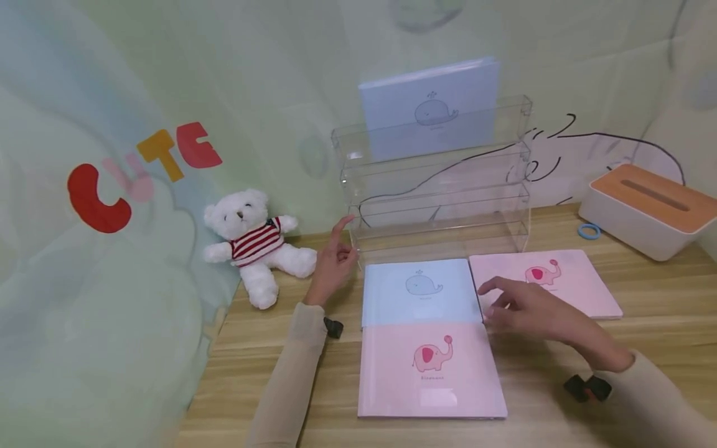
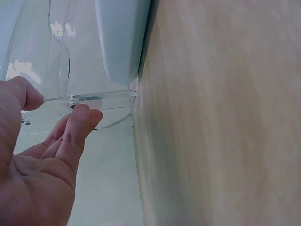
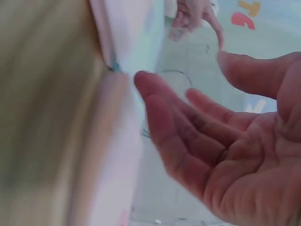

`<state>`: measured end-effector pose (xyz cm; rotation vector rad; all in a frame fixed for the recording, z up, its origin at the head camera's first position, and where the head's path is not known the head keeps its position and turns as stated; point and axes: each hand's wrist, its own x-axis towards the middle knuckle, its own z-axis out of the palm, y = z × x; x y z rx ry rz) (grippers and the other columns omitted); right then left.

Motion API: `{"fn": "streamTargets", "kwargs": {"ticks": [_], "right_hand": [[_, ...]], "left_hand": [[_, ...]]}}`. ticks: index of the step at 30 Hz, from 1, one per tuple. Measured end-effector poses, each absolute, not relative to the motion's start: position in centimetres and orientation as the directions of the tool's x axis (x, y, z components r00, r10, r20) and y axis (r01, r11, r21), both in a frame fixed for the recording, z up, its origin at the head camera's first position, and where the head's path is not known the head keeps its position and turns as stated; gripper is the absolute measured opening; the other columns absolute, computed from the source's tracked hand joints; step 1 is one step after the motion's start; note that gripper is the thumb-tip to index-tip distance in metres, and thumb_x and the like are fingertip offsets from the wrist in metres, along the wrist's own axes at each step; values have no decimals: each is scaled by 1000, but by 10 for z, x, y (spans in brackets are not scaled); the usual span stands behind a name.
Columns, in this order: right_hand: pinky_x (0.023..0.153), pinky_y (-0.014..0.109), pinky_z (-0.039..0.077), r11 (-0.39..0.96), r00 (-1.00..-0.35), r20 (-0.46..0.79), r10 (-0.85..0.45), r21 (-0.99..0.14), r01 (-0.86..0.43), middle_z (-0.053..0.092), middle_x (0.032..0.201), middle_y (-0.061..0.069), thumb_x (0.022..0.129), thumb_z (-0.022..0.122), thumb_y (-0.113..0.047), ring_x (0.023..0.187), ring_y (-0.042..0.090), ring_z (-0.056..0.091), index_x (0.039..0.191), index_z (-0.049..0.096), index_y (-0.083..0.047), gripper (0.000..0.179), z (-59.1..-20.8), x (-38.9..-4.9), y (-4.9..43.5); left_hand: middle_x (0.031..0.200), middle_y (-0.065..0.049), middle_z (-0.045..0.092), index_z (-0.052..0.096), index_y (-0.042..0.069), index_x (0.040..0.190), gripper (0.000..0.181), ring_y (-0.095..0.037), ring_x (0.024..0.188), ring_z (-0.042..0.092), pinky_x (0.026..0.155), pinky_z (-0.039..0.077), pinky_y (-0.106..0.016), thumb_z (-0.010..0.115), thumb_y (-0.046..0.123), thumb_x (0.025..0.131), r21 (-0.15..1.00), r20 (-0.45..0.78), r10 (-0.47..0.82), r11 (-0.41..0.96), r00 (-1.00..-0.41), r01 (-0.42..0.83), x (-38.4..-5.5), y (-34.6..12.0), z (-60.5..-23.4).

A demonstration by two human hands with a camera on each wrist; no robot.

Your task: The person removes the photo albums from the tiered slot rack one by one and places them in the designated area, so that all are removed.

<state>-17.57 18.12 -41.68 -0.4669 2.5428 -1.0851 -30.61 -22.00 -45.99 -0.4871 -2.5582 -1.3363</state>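
A clear acrylic tiered rack [image 1: 437, 205] stands at the back of the table. My left hand [image 1: 334, 258] is at its left end, fingertips against the clear side panel [image 2: 113, 100]. On the top tier leans a pale blue whale-cover book [image 1: 431, 115]. In front of the rack lies another blue whale book [image 1: 386, 292], above a pink elephant book [image 1: 386, 373]. A second pink elephant book [image 1: 582, 292] lies to the right. My right hand [image 1: 529, 311] hovers over its near left corner, fingers loosely bent, with nothing between thumb and fingers in the right wrist view.
A white teddy bear [image 1: 257, 242] in a striped shirt sits left of the rack. At the back right stand a tissue box [image 1: 633, 221] with an orange lid and a small blue ring [image 1: 589, 231]. A printed curtain [image 1: 269, 93] hangs behind.
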Motion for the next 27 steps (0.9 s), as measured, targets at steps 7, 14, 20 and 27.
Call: {"fn": "streamTargets", "kwargs": {"ticks": [7,14,20,27], "right_hand": [[98,54,62,592,-913,28,-407,-753,-287,69,140,20,107,67,-28,128,41,68,151,52,-10,50,-391,-191,188],[115,70,45,535,-917,132,-378,-777,-332,51,161,22,107,67,-29,145,48,53,166,34,-16,68,-369,-204,195],[125,31,39,451,-901,291,-321,-789,-416,42,169,20,103,71,-18,154,45,41,169,28,-21,79,-349,-223,202],[132,47,34,446,-932,315,-181,-818,-363,40,173,10,105,70,-28,158,36,40,168,28,-35,77,-312,-254,211]], "left_hand": [[94,-20,79,34,52,162,80,-22,76,70,73,54,-25,63,7,103,751,342,194,532,-919,391,-307,-220,-460],[94,-22,79,36,51,162,80,-24,75,71,72,54,-24,64,5,102,760,341,190,521,-921,389,-308,-219,-460],[92,-21,78,38,49,161,78,-18,72,66,70,53,-26,65,6,102,751,343,176,538,-923,382,-305,-219,-459],[95,-21,79,36,54,161,81,-26,77,72,73,55,-27,65,6,103,761,330,177,531,-927,372,-306,-220,-460]]}}
